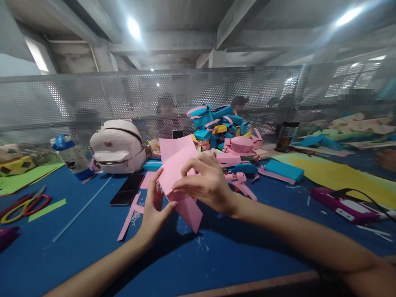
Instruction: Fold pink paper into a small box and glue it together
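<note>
A folded pink paper piece [175, 159] is held up above the blue table [173, 264] between both hands. One strip of it hangs down toward the table. My left hand [156, 204] closes on its left and lower edge, thumb in front. Over its right side, my right hand [207, 183] pinches the lower fold between thumb and forefinger. Just behind the right hand lies a pink glue gun [243, 186], partly hidden. Pink paper scraps [129, 218] lie left of my left hand, beside a dark phone [127, 190].
Behind the hands rises a heap of blue, pink and yellow paper pieces [216, 128]. A white backpack [119, 148] and a bottle [71, 159] stand left, with scissors [26, 206] nearer. A purple power strip [343, 206] and yellow sheet [334, 177] lie right.
</note>
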`<state>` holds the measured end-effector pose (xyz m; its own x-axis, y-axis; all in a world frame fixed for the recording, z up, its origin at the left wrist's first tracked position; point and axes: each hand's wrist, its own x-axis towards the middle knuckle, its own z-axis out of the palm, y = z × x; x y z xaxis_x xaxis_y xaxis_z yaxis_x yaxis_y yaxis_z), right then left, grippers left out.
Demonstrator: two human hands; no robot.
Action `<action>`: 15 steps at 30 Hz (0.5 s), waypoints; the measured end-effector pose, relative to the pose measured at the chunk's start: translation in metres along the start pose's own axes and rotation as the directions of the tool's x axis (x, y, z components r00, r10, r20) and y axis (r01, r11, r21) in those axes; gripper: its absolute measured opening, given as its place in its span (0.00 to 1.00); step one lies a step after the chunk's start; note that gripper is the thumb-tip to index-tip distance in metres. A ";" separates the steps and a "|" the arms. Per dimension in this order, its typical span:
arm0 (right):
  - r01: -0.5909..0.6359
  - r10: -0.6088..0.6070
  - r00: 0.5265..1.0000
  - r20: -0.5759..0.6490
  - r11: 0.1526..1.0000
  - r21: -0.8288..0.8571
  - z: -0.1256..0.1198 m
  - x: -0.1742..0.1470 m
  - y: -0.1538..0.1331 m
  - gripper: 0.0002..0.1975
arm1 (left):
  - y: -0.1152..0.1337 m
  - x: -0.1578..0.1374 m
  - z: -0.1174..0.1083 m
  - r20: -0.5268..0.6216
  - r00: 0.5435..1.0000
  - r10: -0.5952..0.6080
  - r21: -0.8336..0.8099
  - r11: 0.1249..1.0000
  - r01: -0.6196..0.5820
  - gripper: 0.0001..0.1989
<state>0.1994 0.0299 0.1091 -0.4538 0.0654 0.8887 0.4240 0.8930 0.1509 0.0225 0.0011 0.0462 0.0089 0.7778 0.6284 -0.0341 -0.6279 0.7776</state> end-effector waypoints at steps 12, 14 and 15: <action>-0.004 0.004 1.000 -0.003 1.000 0.007 0.003 -0.001 -0.002 0.02 | 0.000 0.000 0.001 -0.010 1.000 0.008 0.010 1.000 -0.008 0.38; -0.004 0.004 1.000 -0.006 1.000 0.003 0.004 -0.001 -0.002 0.03 | 0.001 0.000 0.001 -0.011 1.000 0.014 0.010 1.000 -0.014 0.37; -0.006 0.006 1.000 -0.007 1.000 0.002 0.004 -0.001 -0.002 0.04 | 0.001 0.000 0.001 -0.009 1.000 0.018 0.008 1.000 -0.018 0.36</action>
<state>0.1959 0.0302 0.1059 -0.4456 0.0679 0.8926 0.4251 0.8936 0.1443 0.0234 0.0009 0.0469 -0.0004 0.7666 0.6421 -0.0262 -0.6419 0.7663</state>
